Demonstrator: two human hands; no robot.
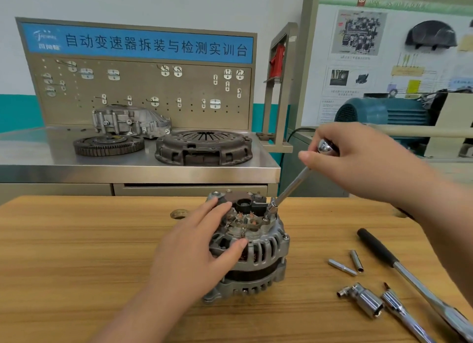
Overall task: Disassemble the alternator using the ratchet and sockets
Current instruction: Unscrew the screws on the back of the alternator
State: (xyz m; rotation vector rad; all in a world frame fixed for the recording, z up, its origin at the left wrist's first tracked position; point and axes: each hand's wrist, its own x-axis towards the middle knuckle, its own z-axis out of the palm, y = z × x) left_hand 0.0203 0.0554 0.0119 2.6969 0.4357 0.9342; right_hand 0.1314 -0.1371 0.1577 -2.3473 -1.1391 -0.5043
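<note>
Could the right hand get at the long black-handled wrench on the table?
Probably yes: the black-handled wrench lies uncovered, but the right hand grips a driver seated on the alternator and must release that first.

Alternator: I see a silver ribbed housing standing on end at mid-table, rear end up, with brown and black terminal parts exposed.
Socket driver: a chrome shaft, its tip socket seated at the far-right edge of the alternator's top. It leans up to the right, and the right hand grips its knob.
Ratchet: a long chrome bar lying at the right, black grip at the far end.
Sockets: a large chrome one on its side, near right. Two slim pieces lie in a V just beyond it.
</note>
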